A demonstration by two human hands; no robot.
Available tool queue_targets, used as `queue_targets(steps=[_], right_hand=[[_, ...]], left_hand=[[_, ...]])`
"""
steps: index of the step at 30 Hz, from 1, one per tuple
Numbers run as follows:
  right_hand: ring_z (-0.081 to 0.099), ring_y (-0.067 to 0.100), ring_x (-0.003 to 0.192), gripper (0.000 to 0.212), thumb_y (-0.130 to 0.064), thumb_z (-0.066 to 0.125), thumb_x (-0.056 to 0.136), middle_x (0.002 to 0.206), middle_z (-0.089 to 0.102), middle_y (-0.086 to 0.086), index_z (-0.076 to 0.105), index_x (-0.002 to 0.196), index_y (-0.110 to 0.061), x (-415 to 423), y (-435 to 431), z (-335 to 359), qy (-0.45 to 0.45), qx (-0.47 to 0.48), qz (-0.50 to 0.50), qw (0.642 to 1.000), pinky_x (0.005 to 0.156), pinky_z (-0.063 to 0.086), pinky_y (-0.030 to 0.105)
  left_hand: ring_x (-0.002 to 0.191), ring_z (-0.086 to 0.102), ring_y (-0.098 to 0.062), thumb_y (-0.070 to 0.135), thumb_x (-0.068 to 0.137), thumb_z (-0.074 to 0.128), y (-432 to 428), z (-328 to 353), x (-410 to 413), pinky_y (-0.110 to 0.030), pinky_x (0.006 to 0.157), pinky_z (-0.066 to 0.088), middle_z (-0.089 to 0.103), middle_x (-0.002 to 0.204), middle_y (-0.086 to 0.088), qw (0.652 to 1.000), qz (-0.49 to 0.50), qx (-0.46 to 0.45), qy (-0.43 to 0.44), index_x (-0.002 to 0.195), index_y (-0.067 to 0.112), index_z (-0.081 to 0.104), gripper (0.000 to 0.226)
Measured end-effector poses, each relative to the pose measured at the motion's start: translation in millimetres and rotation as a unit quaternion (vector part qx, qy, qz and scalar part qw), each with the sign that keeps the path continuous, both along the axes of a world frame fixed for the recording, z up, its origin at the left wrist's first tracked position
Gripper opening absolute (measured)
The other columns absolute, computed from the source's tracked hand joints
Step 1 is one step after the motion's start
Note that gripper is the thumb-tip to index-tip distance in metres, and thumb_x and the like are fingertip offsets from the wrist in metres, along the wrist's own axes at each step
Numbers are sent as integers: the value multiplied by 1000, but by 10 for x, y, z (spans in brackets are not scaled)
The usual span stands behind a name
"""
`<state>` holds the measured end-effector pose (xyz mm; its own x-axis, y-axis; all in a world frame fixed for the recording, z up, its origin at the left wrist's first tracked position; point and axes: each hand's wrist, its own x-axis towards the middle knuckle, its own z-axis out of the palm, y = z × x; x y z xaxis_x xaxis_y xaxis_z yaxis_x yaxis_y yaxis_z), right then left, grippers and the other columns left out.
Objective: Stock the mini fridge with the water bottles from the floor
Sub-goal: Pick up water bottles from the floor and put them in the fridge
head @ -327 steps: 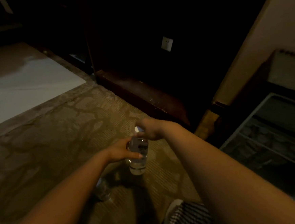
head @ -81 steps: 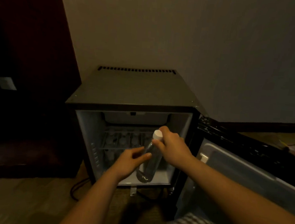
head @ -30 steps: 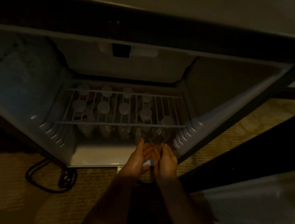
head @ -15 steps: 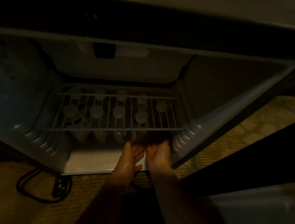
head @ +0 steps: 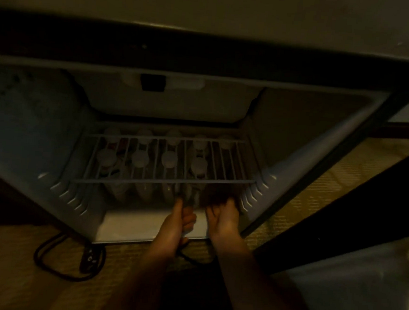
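Two hands below shelf point(head: 162, 181) | left hand point(head: 176, 223) loosely curled | right hand point(head: 223, 217): cannot tell | bottles point(head: 169, 159) just beyond

In fridge point(head: 42, 122): btls point(head: 169, 159) under wire shelf point(head: 162, 181); cable point(head: 89, 259) on floor point(head: 5, 273), front-L.

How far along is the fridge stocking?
Done: nine capped bottles stand under the shelf, five behind, four in front. In hand: left hand and right hand reach in at the front right; their grip is too dark to read. Left: the front row has room at its right end; no floor bottles are in view.
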<state>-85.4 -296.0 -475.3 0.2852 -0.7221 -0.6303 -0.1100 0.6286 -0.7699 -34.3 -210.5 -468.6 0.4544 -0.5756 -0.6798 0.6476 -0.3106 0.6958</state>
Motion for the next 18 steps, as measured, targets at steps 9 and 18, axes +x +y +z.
queue_targets(steps=[9,18], right_hand=[[53,18,70,25,-17,36,98,94,59,12,53,113,-7,-399,275,610,22,63,98,993,64,42,27],[56,10,63,27,-17,39,97,75,57,2,55,116,-7,-864,621,1775,63,-103,274,954,56,39,20]], left_hand=[[96,53,-25,33,97,39,370,632,-180,-28,71,42,59,116,-16,977,-107,132,-130,124,5,52,41],[84,51,-18,33,98,35,759,1957,-426,-24,57,36,56,98,-9,896,-261,153,-324,103,10,55,31]])
